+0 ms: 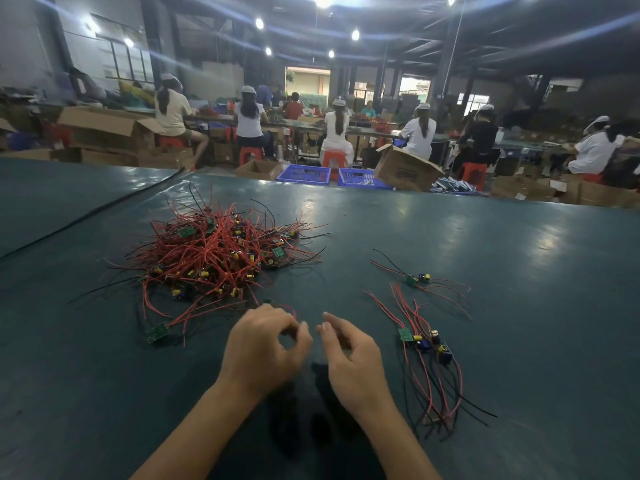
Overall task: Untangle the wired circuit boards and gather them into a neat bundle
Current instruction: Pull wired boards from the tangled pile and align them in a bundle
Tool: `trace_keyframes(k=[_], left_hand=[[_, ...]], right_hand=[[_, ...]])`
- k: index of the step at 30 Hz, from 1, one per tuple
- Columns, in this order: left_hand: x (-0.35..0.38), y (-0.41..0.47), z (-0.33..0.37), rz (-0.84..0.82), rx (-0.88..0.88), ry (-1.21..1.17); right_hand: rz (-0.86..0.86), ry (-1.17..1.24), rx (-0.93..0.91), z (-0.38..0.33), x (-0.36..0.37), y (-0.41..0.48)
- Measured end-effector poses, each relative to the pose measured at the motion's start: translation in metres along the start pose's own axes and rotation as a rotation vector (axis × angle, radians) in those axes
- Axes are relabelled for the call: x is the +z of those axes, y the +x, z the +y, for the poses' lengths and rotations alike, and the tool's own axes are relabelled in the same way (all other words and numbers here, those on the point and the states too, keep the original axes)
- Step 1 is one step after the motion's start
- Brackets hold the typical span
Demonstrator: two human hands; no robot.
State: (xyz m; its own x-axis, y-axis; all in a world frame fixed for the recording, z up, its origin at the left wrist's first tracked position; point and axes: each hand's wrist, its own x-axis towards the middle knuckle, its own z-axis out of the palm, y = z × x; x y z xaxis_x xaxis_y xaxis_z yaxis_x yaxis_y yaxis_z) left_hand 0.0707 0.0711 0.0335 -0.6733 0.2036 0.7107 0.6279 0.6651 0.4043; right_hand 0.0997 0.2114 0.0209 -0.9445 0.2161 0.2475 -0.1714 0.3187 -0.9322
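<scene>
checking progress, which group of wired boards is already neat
The small bunch beside the right hand: its wires run roughly parallel, unlike the big tangled pile and the lone board farther back.

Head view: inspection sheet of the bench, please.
Surface: dark green table, glossy.
Job's things: tangled pile left; small sorted bundle right; single board beyond it; stray board at pile's near edge.
Clutter: nothing seen.
Hands: left hand and right hand curled, fingertips near each other; grip unclear, blurred.
Cables: black cable across table's far left.
Surroundings: seated workers, cardboard boxes, blue crates.
</scene>
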Motion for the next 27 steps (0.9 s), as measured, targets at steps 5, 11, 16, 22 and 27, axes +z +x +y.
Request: trace_keyframes(k=[5, 11, 16, 22, 27], left_hand=[[0.012, -0.009, 0.014, -0.237, 0.128, -0.252], [0.009, -0.009, 0.006, -0.146, -0.081, -0.582], [0.012, -0.006, -0.007, 0.090, -0.235, -0.533], [0.025, -0.006, -0.013, 0.041, -0.327, -0.423], [0.025, -0.005, -0.006, -0.028, -0.207, -0.402]], right_hand=[[-0.087, 0.481, 0.205, -0.003, 0.000, 0.002], [0.106, 0.331, 0.192, 0.003, -0.006, 0.006], [0.187, 0.249, 0.260, 0.009, -0.011, 0.008], [0.137, -0.062, 0.141, 0.015, -0.015, 0.006], [0.028, -0.098, 0.026, 0.016, -0.018, 0.007]])
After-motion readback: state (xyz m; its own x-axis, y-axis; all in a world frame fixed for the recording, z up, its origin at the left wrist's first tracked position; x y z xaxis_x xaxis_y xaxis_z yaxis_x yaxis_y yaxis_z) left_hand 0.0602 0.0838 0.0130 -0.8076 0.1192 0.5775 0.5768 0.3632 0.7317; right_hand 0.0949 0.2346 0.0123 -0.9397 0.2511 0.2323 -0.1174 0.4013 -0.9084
